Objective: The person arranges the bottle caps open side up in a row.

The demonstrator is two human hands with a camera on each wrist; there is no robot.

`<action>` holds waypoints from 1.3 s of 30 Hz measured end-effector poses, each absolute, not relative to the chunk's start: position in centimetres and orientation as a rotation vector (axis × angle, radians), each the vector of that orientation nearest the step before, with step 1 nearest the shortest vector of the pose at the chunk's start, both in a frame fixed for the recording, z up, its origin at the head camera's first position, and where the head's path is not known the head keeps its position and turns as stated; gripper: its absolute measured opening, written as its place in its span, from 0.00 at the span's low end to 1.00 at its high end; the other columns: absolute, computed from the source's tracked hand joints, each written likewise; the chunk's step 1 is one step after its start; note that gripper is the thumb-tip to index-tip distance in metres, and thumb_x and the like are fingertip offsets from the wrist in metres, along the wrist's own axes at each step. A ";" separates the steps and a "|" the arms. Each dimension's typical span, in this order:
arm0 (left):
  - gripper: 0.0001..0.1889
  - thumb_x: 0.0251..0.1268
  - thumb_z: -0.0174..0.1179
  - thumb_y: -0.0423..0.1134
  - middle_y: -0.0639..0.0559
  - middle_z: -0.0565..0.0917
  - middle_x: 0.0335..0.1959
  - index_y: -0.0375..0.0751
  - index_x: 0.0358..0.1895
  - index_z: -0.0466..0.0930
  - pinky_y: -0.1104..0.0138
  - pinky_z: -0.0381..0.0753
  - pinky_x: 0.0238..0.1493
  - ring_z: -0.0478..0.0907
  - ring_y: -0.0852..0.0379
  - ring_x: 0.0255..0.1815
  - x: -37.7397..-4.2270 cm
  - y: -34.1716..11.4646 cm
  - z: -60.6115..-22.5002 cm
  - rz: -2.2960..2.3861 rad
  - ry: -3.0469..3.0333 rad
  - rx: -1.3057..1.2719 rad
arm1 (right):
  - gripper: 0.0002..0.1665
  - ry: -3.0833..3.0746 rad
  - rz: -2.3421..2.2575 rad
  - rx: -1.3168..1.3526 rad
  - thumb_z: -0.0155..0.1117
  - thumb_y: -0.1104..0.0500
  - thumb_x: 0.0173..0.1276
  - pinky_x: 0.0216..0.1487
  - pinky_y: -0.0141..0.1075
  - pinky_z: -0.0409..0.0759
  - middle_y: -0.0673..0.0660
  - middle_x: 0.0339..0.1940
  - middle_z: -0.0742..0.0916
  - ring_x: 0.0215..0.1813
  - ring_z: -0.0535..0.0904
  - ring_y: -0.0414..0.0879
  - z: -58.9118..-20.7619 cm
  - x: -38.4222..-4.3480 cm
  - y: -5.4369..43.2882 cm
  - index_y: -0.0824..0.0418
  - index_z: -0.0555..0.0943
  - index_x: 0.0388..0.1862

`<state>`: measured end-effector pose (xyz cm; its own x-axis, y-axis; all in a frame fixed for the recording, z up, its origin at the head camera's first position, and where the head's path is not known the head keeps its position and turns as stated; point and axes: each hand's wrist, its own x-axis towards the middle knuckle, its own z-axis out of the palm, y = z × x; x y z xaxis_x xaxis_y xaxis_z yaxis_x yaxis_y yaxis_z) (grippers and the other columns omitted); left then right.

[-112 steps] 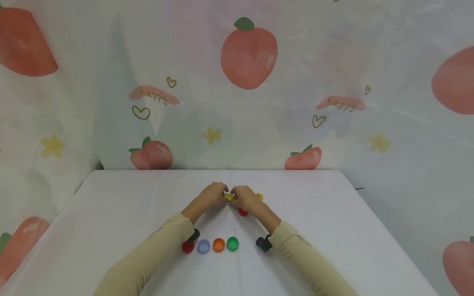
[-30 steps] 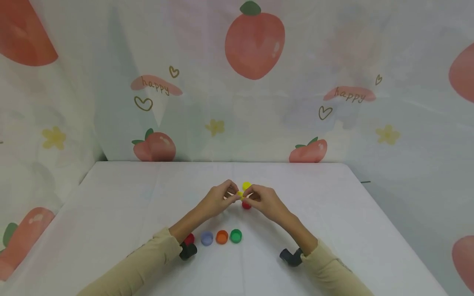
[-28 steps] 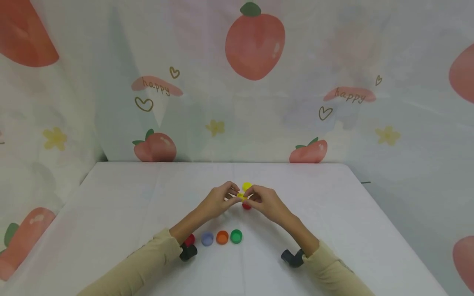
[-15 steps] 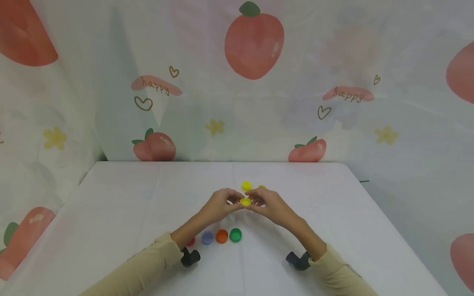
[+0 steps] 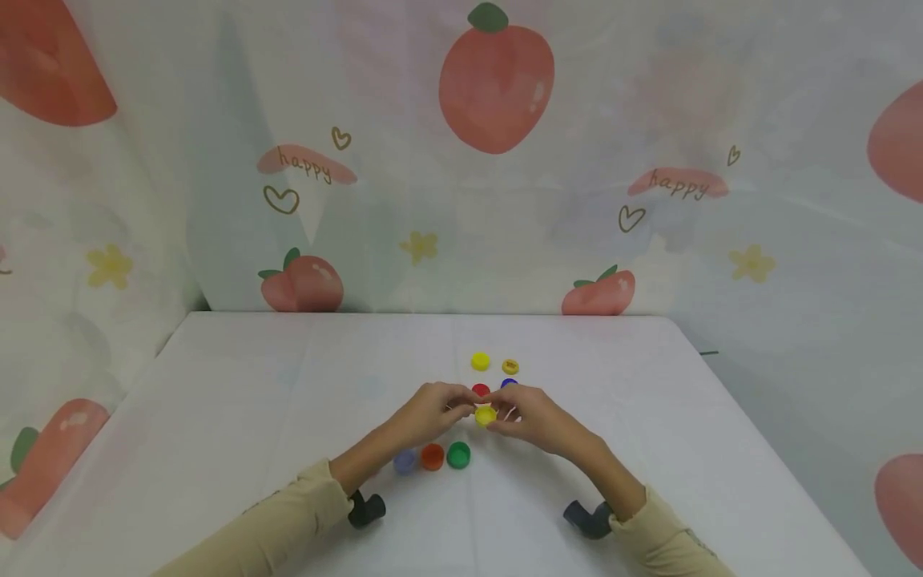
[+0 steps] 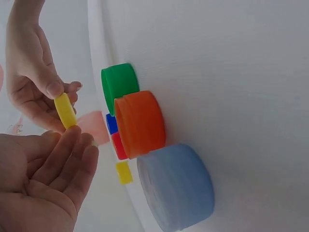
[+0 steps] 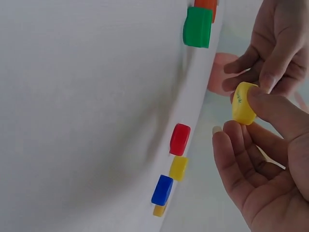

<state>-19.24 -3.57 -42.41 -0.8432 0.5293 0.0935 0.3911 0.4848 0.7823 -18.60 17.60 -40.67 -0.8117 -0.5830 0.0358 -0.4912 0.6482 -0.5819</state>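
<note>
Moved since half a second ago: both hands and the held cap, now lower in the frame, so more of the caps behind shows.

Held cap (image 5: 485, 416): yellow, mid-frame, raised off the table. Right hand (image 5: 541, 413): thumb and fingers pinch the cap. Left hand (image 5: 433, 410): fingertips at or just beside its other edge; I cannot tell whether they grip.

Step in hand, by my judgement: handling the cap in the air between both hands. Next move, as I read it, calls for a steady right pinch, with the left either supporting the edge or giving way.

Also logged, on the white table (image 5: 238, 401):
– front row, lower centre: pale blue cap (image 5: 405, 461), orange cap (image 5: 433, 457), green cap (image 5: 459, 455);
– behind the hands: red cap (image 5: 481, 389), blue cap (image 5: 509, 383);
– farther up: second yellow cap (image 5: 480, 361), gold cap (image 5: 510, 366).

In the way: the hands partly cover the red and blue caps from my head view. Left forearm crosses the lower left, near the pale blue cap. Green cap sits closest below the hands, so I judge it likeliest to be bumped.
</note>
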 end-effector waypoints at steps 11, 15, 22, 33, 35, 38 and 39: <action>0.11 0.69 0.54 0.33 0.57 0.85 0.40 0.45 0.52 0.77 0.76 0.75 0.43 0.80 0.63 0.42 -19.0 -3.3 -43.3 1.012 2.583 0.948 | 0.15 2.655 -0.765 -0.925 0.72 0.61 0.57 0.36 0.29 0.78 0.44 0.31 0.82 0.33 0.75 0.39 -41.5 -18.3 17.4 0.60 0.83 0.44; 0.11 0.70 0.53 0.33 0.56 0.85 0.40 0.44 0.52 0.76 0.74 0.75 0.46 0.80 0.63 0.43 -18.9 -3.3 -43.3 0.951 2.581 1.002 | 0.14 2.628 -0.756 -0.920 0.72 0.61 0.57 0.36 0.29 0.77 0.46 0.31 0.82 0.33 0.75 0.40 -41.8 -18.2 17.2 0.60 0.81 0.42; 0.12 0.72 0.49 0.35 0.54 0.85 0.43 0.41 0.54 0.74 0.74 0.75 0.47 0.80 0.65 0.44 -18.7 -3.3 -43.4 0.898 2.543 1.057 | 0.15 2.575 -0.748 -0.821 0.72 0.63 0.56 0.34 0.30 0.77 0.48 0.29 0.80 0.32 0.74 0.42 -42.1 -18.0 16.8 0.62 0.78 0.41; 0.13 0.71 0.51 0.37 0.57 0.84 0.36 0.41 0.55 0.74 0.77 0.74 0.36 0.75 0.68 0.28 -18.5 -3.2 -43.8 0.859 2.519 0.968 | 0.16 2.549 -0.747 -0.799 0.72 0.63 0.56 0.34 0.30 0.76 0.48 0.28 0.79 0.31 0.74 0.42 -42.7 -17.7 16.6 0.62 0.77 0.40; 0.13 0.71 0.51 0.38 0.59 0.82 0.31 0.41 0.55 0.74 0.77 0.74 0.34 0.74 0.67 0.26 -18.6 -3.1 -43.9 0.851 2.515 0.970 | 0.16 2.550 -0.742 -0.798 0.73 0.63 0.55 0.34 0.30 0.76 0.48 0.28 0.78 0.32 0.73 0.43 -42.7 -17.6 16.6 0.62 0.77 0.41; 0.13 0.72 0.51 0.39 0.61 0.80 0.28 0.41 0.54 0.75 0.77 0.74 0.34 0.73 0.66 0.26 -18.6 -3.1 -44.1 0.832 2.520 0.985 | 0.17 2.543 -0.740 -0.780 0.73 0.63 0.55 0.34 0.30 0.75 0.49 0.28 0.78 0.32 0.73 0.43 -42.8 -17.5 16.6 0.62 0.77 0.41; 0.13 0.72 0.51 0.39 0.61 0.81 0.29 0.41 0.54 0.75 0.77 0.74 0.35 0.73 0.67 0.26 -18.6 -3.1 -44.2 0.826 2.521 0.991 | 0.17 2.540 -0.739 -0.777 0.73 0.63 0.55 0.34 0.30 0.75 0.49 0.28 0.78 0.32 0.73 0.43 -42.9 -17.5 16.6 0.62 0.77 0.41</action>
